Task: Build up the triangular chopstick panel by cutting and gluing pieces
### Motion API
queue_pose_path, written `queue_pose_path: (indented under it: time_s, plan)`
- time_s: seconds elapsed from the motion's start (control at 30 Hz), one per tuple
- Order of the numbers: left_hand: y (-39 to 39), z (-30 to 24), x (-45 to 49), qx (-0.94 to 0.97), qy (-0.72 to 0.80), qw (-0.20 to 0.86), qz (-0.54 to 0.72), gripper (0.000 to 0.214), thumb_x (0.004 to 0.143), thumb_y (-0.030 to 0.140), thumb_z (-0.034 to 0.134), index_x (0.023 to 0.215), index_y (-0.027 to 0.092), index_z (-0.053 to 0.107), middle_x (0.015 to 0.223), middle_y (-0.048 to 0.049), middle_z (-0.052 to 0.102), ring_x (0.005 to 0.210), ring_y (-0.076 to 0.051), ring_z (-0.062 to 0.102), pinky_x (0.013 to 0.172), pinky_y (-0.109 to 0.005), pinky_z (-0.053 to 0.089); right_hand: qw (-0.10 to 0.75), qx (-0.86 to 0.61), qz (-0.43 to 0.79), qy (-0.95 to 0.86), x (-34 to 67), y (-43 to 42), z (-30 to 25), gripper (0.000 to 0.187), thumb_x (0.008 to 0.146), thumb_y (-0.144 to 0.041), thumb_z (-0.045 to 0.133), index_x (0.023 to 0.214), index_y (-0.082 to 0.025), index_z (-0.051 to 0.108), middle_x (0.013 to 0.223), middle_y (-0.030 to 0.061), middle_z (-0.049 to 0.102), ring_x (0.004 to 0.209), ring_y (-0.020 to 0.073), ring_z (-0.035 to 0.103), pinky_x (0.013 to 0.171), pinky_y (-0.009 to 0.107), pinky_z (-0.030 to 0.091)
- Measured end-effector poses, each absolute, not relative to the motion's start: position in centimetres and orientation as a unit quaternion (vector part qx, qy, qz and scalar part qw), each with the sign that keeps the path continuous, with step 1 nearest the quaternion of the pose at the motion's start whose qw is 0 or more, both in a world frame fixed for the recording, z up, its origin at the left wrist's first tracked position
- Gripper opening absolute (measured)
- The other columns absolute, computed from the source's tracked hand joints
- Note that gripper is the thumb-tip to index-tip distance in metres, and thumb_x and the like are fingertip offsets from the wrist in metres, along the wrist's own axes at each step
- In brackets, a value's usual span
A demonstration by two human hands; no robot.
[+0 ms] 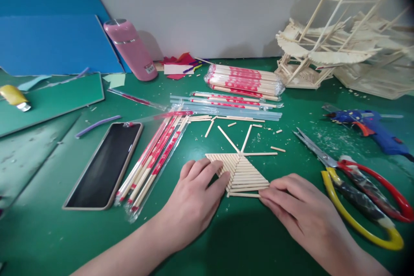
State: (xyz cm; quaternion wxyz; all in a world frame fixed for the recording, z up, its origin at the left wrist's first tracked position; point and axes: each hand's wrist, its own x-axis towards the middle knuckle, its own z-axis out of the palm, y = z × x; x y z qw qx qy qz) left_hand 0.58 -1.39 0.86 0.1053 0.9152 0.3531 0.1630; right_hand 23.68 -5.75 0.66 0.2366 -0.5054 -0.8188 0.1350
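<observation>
A fan-shaped panel of thin wooden sticks lies flat on the green table in front of me. Two of its wedges are filled with sticks laid side by side, and bare spokes stick out at the far side. My left hand is curled over the panel's left part, thumb and fingertips pressing on it. At the near right corner, my right hand pinches the end of a short wooden stick. This stick lies along the panel's near edge, with a narrow gap to the row beyond.
Left are a phone and wrapped chopsticks. Behind lie a chopstick bundle and a pink bottle. Scissors, a blue glue gun and a wooden stick model stand or lie right.
</observation>
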Motion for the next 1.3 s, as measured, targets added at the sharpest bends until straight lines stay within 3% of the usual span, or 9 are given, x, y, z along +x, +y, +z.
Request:
queue_pose_path:
  time_s: [0.47,1.3]
  plan:
    - [-1.6,1.3,1.0,0.896,0.381,0.142,0.177,0.024,0.084,0.024,0.049,0.106,0.018,0.057,0.115,-0.0115,0.054,0.105,-0.028,0.044,0.085,-0.046,0.031,0.239,-0.505,0.114,-0.821,23.9,-5.7,0.4,0.013,0.084,-0.017,0.053,0.088,-0.021,0.065,0.076,0.0024,0.062,0.068,0.0128,0.054,0.058,0.027,0.043]
    - [-2.0,0.8,1.5,0.886,0.399,0.119,0.203,0.020,0.084,0.022,0.049,0.102,0.018,0.058,0.112,-0.0105,0.056,0.097,-0.027,0.050,0.081,-0.047,0.036,0.263,-0.482,0.101,-0.830,23.6,-5.6,0.2,0.010,0.084,-0.012,0.052,0.086,-0.017,0.061,0.082,0.0016,0.062,0.075,0.0130,0.053,0.068,0.027,0.042]
